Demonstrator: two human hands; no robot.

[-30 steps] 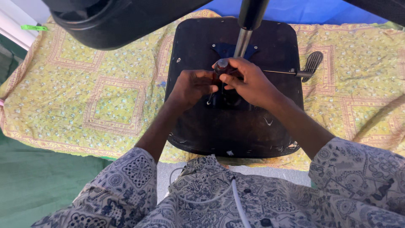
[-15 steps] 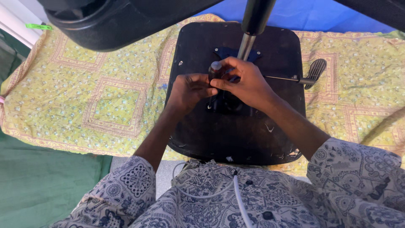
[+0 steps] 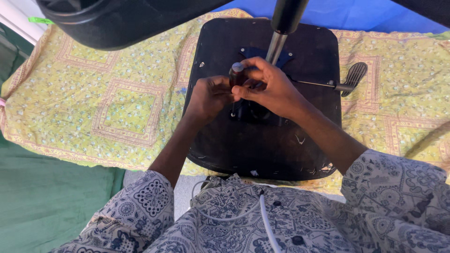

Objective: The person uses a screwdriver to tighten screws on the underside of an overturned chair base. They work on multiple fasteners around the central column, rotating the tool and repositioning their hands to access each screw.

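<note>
A black chair seat (image 3: 262, 145) lies upside down on a yellow patterned cloth. A metal gas-lift column (image 3: 275, 47) rises from the mechanism plate at its middle. My right hand (image 3: 269, 86) is wrapped around a dark-handled screwdriver (image 3: 236, 72) standing upright beside the column. My left hand (image 3: 208, 97) is closed just left of the tool, its fingers touching the shaft low down near the plate. The tool's tip is hidden by my hands.
A black adjustment lever with a paddle end (image 3: 352, 77) sticks out to the right of the seat. A black chair base part (image 3: 117, 21) hangs close to the camera at the top. Green fabric (image 3: 42, 197) lies at lower left, blue cloth (image 3: 356, 16) behind.
Both hands have stayed on the tool at the seat's middle. The right hand's grip has shifted around the handle, and the handle's top now shows clearly.
</note>
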